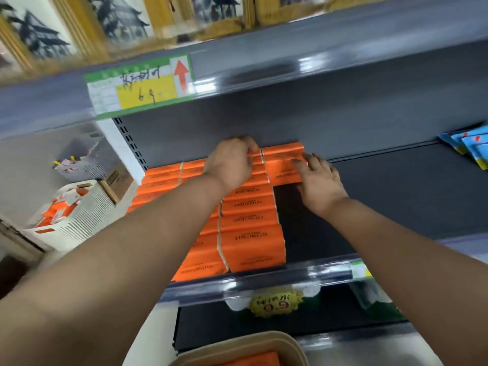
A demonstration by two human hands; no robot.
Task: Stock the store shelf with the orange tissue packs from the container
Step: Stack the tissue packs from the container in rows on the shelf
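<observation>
The dark grey metal store shelf [396, 196] spreads before me. Its left part is filled with rows of orange plastic-wrapped tissue packs [250, 233], running from the front lip to the back wall. At the bottom edge, the beige round-cornered container [250, 339] shows more orange inside. My left hand [232, 165] curls its fingers over the top edge of the back pack [257, 166] in the right-hand row. My right hand [320, 183] rests nearly straight fingers on a lone orange pack [282, 165] just beside it, against the back wall.
</observation>
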